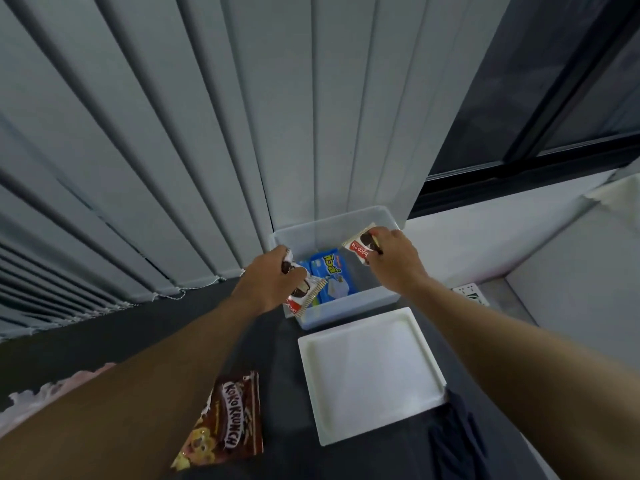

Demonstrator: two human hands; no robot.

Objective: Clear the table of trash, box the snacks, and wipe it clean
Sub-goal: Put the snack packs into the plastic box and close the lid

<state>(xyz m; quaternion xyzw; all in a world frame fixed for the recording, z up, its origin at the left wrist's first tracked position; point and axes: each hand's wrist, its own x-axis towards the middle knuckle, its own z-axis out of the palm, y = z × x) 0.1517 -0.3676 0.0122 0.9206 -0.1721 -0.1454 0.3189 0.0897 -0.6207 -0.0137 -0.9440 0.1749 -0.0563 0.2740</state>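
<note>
Far left: slatted grey blinds (138, 168), crumpled pink cloth (52, 393) low down, glossy brown Koko Krunch pouch (228, 420) flat on the dark tabletop (173, 327), partly hidden by the left forearm. Centre: left hand (266, 285) curled round crinkly red-white choco pie packets (308, 292) at the near left corner of the clear rectangular plastic box (349, 308) — blue wafer packs (332, 275) lying inside — right hand (394, 261) pinching one more choco pie wrapper (360, 245) over the far right side. Nearer and right: white square lid (370, 372) with raised rim just beside the box, dark navy cloth (457, 434) at its near right corner.

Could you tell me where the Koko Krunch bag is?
In the head view, the Koko Krunch bag lies on the dark table, just left of the white lid.
</note>
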